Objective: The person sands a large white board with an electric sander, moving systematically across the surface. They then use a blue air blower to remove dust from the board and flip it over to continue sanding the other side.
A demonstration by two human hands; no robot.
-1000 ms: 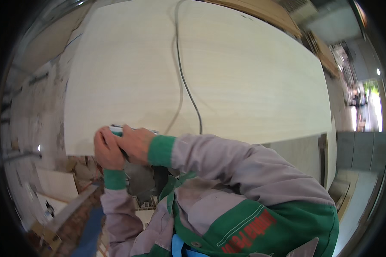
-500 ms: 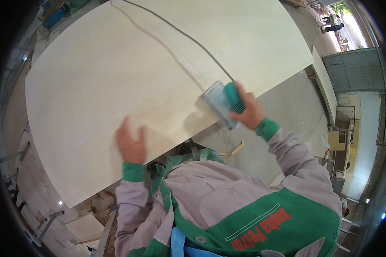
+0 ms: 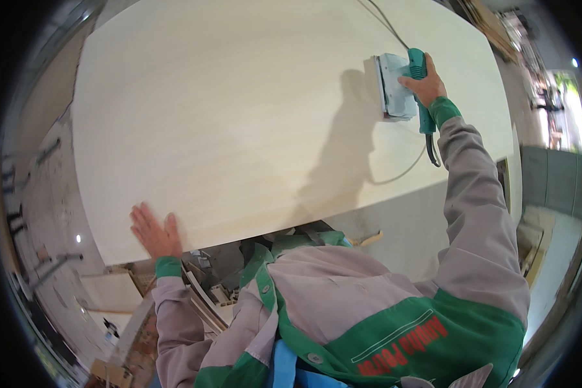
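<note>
There is one large pale board [image 3: 252, 123], one sander [image 3: 399, 84], one cord [image 3: 401, 169] and two hands at work. The board is a single wide sheet of light, cream-coloured wood with faint grain running along its length; its surface is smooth and bare apart from the tool and the shadow of the arm falling across it.

The sander is a flat, rectangular block, light blue-grey on its body, with a teal-green handle along the side nearest the wrist. It lies flat on the board, far out toward the upper right part of the sheet. The right hand [image 3: 421, 84] rests on top of it, fingers curled over the body and handle in a firm grip, so the tool sits directly under the palm. The dark cord leaves the handle behind the wrist, loops below the cuff and trails across the board; another stretch runs away from the tool beyond the fingertips toward the top edge.

The left hand [image 3: 154, 234] lies flat on the near edge of the board, fingers spread open and pressed on the wood, holding nothing. The sander is well apart from these fingers, across the sheet.
</note>
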